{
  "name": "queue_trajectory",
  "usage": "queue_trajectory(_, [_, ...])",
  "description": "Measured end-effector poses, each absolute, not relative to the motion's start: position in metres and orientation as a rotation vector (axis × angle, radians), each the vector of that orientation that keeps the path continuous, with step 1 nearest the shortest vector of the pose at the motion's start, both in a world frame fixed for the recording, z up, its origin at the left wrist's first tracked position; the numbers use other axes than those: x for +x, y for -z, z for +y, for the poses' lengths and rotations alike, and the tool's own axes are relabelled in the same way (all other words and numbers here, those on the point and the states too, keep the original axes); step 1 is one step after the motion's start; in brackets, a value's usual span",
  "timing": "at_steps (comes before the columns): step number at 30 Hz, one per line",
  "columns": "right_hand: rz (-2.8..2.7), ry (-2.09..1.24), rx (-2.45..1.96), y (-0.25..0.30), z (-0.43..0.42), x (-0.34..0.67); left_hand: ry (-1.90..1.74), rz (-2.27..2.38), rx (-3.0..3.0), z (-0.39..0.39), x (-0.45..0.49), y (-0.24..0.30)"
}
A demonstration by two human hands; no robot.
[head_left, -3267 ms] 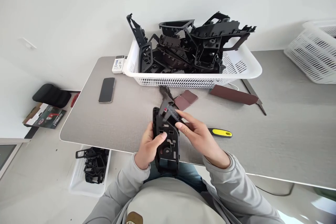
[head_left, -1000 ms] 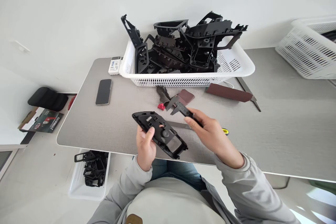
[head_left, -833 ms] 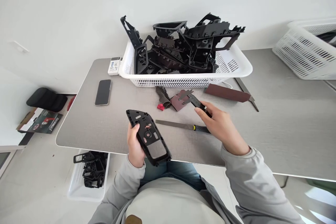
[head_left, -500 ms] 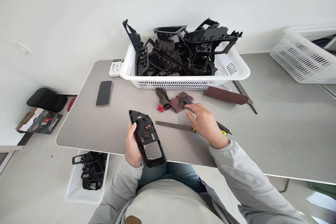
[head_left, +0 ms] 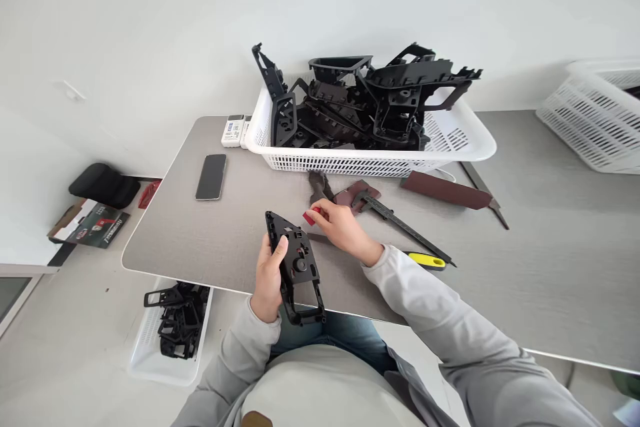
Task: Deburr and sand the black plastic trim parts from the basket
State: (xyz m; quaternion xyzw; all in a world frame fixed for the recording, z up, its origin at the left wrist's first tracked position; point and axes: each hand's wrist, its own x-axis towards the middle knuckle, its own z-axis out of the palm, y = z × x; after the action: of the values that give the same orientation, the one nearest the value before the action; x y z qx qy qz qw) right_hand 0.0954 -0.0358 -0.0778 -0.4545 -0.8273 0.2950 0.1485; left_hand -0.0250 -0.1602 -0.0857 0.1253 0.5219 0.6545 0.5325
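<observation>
My left hand (head_left: 269, 275) grips a black plastic frame part (head_left: 296, 265) by its left side, thumb on its face. The part has a large opening at its lower end and is held tilted over the table's front edge. My right hand (head_left: 346, 230) is closed, thumb and fingertips pinching a small red piece (head_left: 310, 216) of a kind I cannot make out. Beneath that hand lies a file, partly covered, its yellow-and-black handle (head_left: 425, 261) showing. A dark caliper (head_left: 403, 225) rests to the right, its jaws on a brown-red sandpaper sheet (head_left: 373, 191).
A white basket (head_left: 370, 161) heaped with black plastic parts stands at the back. In front lie a crumpled dark scrap (head_left: 319, 187), a sandpaper roll (head_left: 445, 191), another file (head_left: 481, 188) and a phone (head_left: 211, 177). A lower basket (head_left: 137, 353) of parts sits left, below the table.
My right hand has moved left from the caliper to the red piece and now pinches it. The left hand still holds the frame part, turned slightly. The view has shifted a little.
</observation>
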Motion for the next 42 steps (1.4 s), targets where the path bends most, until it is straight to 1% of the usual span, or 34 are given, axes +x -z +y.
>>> queue_trajectory(3, [-2.035,-1.168,-1.1,0.068,-0.052,0.103,-1.635,1.279,0.304,-0.16,-0.021,0.089])
queue_trajectory(5, [-1.892,-1.275,-0.988,0.059,-0.066,0.108,-1.688,1.301,0.323,-0.159,-0.018,0.093])
queue_trajectory(10, [-1.989,-1.164,-0.914,0.052,-0.094,0.106,-1.713,1.333,0.428,-0.161,-0.011,0.102])
queue_trajectory(14, [-2.039,-1.008,-0.907,0.064,-0.105,0.098,-1.728,1.418,0.494,-0.166,-0.008,0.103])
queue_trajectory(17, [-2.038,-0.982,-0.878,0.073,-0.109,0.097,-1.711,1.433,0.533,-0.169,-0.008,0.101])
queue_trajectory(22, [-1.968,-1.07,-0.892,0.082,-0.113,0.099,-1.627,1.473,0.596,-0.173,-0.008,0.094])
queue_trajectory(25, [-1.9,-1.196,-0.892,0.087,-0.117,0.096,-1.558,1.518,0.653,-0.177,-0.012,0.086])
queue_trajectory(32, [-1.827,-1.462,-0.867,0.096,-0.12,0.074,-1.445,1.82,0.851,-0.195,-0.03,0.068])
queue_trajectory(34, [-1.863,-1.41,-0.92,0.099,-0.112,0.071,-1.441,1.957,0.928,-0.202,-0.033,0.068])
queue_trajectory(37, [-1.957,-1.124,-1.125,0.108,-0.096,0.075,-1.401,2.119,1.042,-0.21,-0.036,0.072])
queue_trajectory(40, [-2.096,-0.831,-1.249,0.115,-0.087,0.079,-1.351,2.175,1.181,-0.217,-0.038,0.076])
queue_trajectory(41, [-2.089,-0.77,-1.253,0.115,-0.089,0.078,-1.337,2.17,1.249,-0.219,-0.039,0.077])
queue_trajectory(42, [-2.067,-0.789,-1.226,0.114,-0.093,0.075,-1.327,2.161,1.315,-0.221,-0.041,0.077])
